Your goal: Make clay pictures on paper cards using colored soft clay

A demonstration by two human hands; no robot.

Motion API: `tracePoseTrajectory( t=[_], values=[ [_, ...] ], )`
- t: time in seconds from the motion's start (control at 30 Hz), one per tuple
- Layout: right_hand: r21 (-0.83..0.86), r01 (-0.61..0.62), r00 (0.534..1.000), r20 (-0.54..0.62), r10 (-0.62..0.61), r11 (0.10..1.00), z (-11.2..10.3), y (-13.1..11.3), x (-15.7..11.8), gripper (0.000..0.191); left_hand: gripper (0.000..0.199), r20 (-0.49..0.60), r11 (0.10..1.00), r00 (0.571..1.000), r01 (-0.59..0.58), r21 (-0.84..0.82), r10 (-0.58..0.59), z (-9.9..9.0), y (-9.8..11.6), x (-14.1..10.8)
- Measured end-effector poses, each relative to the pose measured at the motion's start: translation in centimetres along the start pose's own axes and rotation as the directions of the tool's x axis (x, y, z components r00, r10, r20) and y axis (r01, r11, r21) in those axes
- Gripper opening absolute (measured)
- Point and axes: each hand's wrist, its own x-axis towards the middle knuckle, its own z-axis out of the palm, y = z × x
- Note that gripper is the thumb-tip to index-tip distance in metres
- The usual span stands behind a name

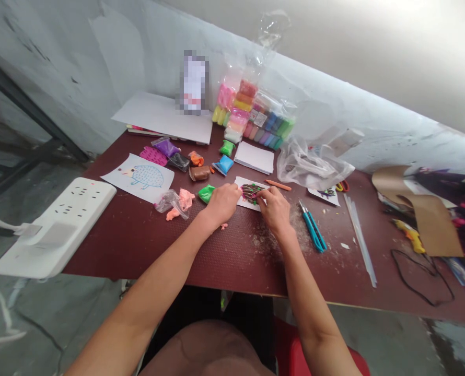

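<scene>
In the head view, you have both hands over a small white card (252, 207), which lies near the middle of the dark red worktop (232, 266). On this card is a brown decoration (250, 191) with green and pink parts, and it sits between your two hands. Your left hand (225, 202) is at the left edge of the card with its fingers bent; I cannot tell if they grip it. Your right hand (275, 206) is bent over the right side of the decoration, its thumb and fingers close together; whether something is pinched there, I cannot tell. Just beside your left hand is a green packet (206, 194), and further left lies a pink lump (186, 199). Behind your right hand is an orange stick (278, 185); to its right lies a teal cutter (314, 228).
</scene>
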Motion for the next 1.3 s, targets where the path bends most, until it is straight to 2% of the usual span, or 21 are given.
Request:
tracePoseTrajectory(
  t=[0.27,0.4,0.5,0.57,0.67,0.83,0.97,1.1,1.2,1.3],
  values=[
    [0.12,0.021,0.997,-0.074,-0.012,0.993,-1.5,0.3,-0.9,0.016,0.043,-0.011,1.0,1.0,-0.016,-0.009,0.016,0.3,-0.2,0.0],
    [0.171,-0.053,0.996,-0.064,0.065,0.984,-2.0,0.3,-1.5,0.015,0.039,-0.034,0.999,0.999,-0.003,-0.032,0.002,0.3,-0.3,-0.1],
    [0.27,-0.117,0.99,-0.046,0.135,0.956,-2.1,0.0,-1.9,0.013,0.033,-0.102,0.994,0.995,-0.004,-0.109,-0.007,0.0,-0.2,-0.2],
    [0.389,-0.147,0.985,-0.032,0.172,0.909,-2.1,-0.2,-2.0,0.014,0.028,-0.176,0.971,0.984,-0.041,-0.235,-0.001,-0.1,-0.1,-0.3],
    [0.561,-0.142,0.985,0.0,0.172,0.815,-2.1,-0.7,-2.0,0.018,0.021,-0.235,0.871,0.972,-0.127,-0.475,0.013,-0.1,0.2,-0.3],
    [0.696,-0.109,0.993,0.042,0.111,0.71,-2.2,-1.5,-1.8,0.024,0.019,-0.218,0.668,0.975,-0.182,-0.721,0.031,0.4,0.6,-0.3],
    [0.747,-0.152,0.986,0.068,0.153,0.647,-2.4,-2.1,-1.7,0.031,0.014,-0.207,0.524,0.978,-0.17,-0.835,-0.014,0.4,0.6,-0.3],
    [0.764,-0.143,0.982,0.029,0.187,0.629,-2.8,-2.4,-1.7,0.033,0.015,-0.161,0.362,0.987,-0.141,-0.922,-0.026,0.4,0.5,-0.3],
    [0.776,-0.138,0.979,0.011,0.205,0.616,-2.8,-2.6,-1.9,0.035,0.016,-0.136,0.3,0.99,-0.122,-0.946,-0.027,0.4,0.5,-0.2],
    [0.804,-0.148,0.977,0.03,0.21,0.576,-2.6,-2.7,-2.0,0.035,0.017,-0.13,0.28,0.991,-0.115,-0.953,-0.035,0.5,0.4,-0.1]
  ],
)
